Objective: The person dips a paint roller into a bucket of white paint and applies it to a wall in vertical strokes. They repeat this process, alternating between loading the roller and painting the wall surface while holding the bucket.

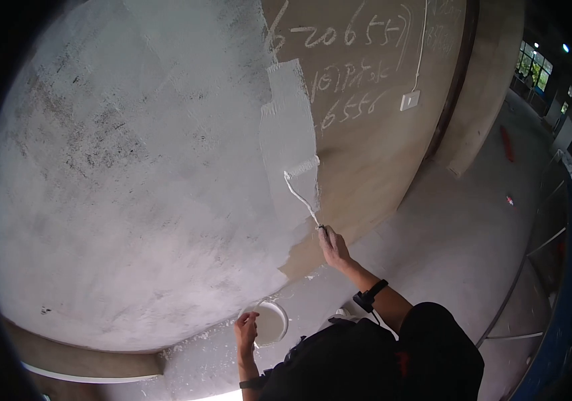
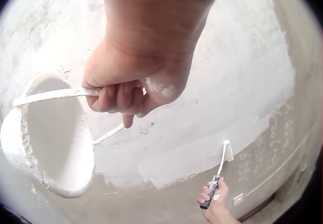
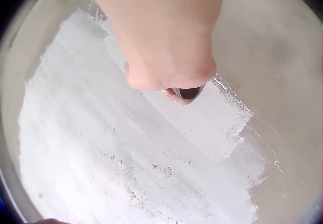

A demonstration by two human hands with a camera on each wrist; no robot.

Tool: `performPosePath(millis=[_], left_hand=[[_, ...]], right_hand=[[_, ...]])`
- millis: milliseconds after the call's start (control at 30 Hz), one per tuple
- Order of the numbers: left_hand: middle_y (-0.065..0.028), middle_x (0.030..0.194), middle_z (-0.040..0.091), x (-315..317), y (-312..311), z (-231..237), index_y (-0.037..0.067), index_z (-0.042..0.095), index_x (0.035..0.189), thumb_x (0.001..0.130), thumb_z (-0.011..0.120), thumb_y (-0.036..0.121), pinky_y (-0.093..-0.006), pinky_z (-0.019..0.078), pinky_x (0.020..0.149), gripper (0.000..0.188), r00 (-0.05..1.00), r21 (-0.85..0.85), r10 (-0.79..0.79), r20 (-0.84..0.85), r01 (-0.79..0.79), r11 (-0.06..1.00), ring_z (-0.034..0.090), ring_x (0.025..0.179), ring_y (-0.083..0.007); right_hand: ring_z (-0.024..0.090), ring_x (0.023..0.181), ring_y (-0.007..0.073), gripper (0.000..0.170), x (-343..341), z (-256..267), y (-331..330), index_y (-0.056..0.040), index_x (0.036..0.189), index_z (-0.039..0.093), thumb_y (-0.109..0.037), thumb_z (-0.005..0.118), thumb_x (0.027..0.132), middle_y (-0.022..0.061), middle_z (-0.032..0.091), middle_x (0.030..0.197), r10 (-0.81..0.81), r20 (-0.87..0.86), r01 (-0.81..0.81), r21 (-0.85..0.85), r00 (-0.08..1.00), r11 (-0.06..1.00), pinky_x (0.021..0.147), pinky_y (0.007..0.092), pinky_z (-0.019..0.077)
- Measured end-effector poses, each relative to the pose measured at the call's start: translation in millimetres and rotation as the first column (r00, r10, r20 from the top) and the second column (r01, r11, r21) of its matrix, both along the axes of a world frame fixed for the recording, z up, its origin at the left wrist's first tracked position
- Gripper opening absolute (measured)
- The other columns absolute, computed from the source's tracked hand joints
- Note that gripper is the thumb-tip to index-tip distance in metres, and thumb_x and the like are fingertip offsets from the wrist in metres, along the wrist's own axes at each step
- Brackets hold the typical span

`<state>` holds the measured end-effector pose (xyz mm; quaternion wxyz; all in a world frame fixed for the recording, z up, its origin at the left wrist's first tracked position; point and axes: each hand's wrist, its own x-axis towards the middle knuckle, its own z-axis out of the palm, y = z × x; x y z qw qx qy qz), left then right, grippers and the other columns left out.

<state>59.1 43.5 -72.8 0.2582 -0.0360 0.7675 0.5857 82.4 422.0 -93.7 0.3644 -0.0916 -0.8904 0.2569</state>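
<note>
One set of left fingers (image 2: pixel 122 99) and one set of right fingers (image 2: pixel 205 194), two in all; one paint roller (image 1: pixel 302 167); one bucket (image 2: pixel 11 141), with one bucket handle (image 2: pixel 53 96); two black wrist straps, one right strap (image 1: pixel 370 295) and one left strap (image 1: pixel 252 383); one switch plate (image 1: pixel 410 100) and one white cord (image 1: pixel 422 53); three large lines of chalk writing (image 1: pixel 353 30), plus fainter marks too dim to count; one long red object (image 1: pixel 507 144) on the floor (image 1: pixel 446 220); at least two windows (image 1: pixel 534 67), the exact number unclear.
</note>
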Motion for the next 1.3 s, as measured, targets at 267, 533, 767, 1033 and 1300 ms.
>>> performPosePath(millis=[267,533,767,1033,1300], left_hand=[[0.0025,0.055,0.046,-1,0,0,0.002,0.068,0.092,0.091,0.059,0.025,-0.0230,0.0319,0.041,0.025,0.999,-0.030,0.020,-0.045,-0.022,0.999,0.041,0.045,-0.0055],[0.0010,0.053,0.047,-6,3,2,0.001,0.069,0.089,0.091,0.058,0.024,-0.0238,0.0309,0.039,0.025,0.998,0.001,0.027,-0.061,-0.027,1.000,0.041,0.042,-0.0065],[0.0005,0.053,0.047,-15,2,-3,0.001,0.069,0.088,0.092,0.058,0.024,-0.0248,0.0312,0.037,0.025,0.997,0.003,0.022,-0.074,-0.022,1.000,0.041,0.040,-0.0071],[0.0006,0.055,0.048,-24,1,9,0.000,0.069,0.089,0.091,0.058,0.023,-0.0245,0.0335,0.040,0.025,0.993,-0.011,-0.017,-0.120,0.015,1.000,0.043,0.044,-0.0071],[-0.0004,0.056,0.048,-26,3,21,0.001,0.069,0.091,0.091,0.058,0.024,-0.0241,0.0337,0.041,0.026,0.994,0.011,-0.006,-0.109,0.007,1.000,0.044,0.045,-0.0076]], right_hand=[[0.049,0.057,0.0237,0.042,-28,87,-3,-0.0036,0.085,0.047,-0.040,0.031,0.101,0.0096,0.048,0.062,0.067,-0.129,-0.111,-0.375,0.989,0.920,0.056,0.0379,0.0391],[0.039,0.061,0.0065,0.035,-54,142,-3,-0.0085,0.085,0.044,-0.039,0.037,0.102,-0.0015,0.042,0.072,0.258,-0.277,-0.379,-0.698,0.925,0.608,0.051,0.0227,0.0374],[0.037,0.059,0.0087,0.041,-68,230,-8,-0.0070,0.085,0.042,-0.042,0.031,0.103,-0.0008,0.041,0.066,0.262,-0.313,-0.408,-0.676,0.913,0.614,0.053,0.0255,0.0371],[0.040,0.048,0.0062,0.040,-76,356,31,-0.0112,0.082,0.045,-0.046,0.037,0.101,-0.0022,0.044,0.063,0.421,-0.361,-0.547,-0.662,0.832,0.512,0.043,0.0237,0.0354],[0.048,0.049,0.0086,0.051,-71,330,28,-0.0072,0.077,0.056,-0.052,0.043,0.098,0.0006,0.052,0.060,0.363,-0.264,-0.422,-0.770,0.894,0.478,0.047,0.0242,0.0386]])
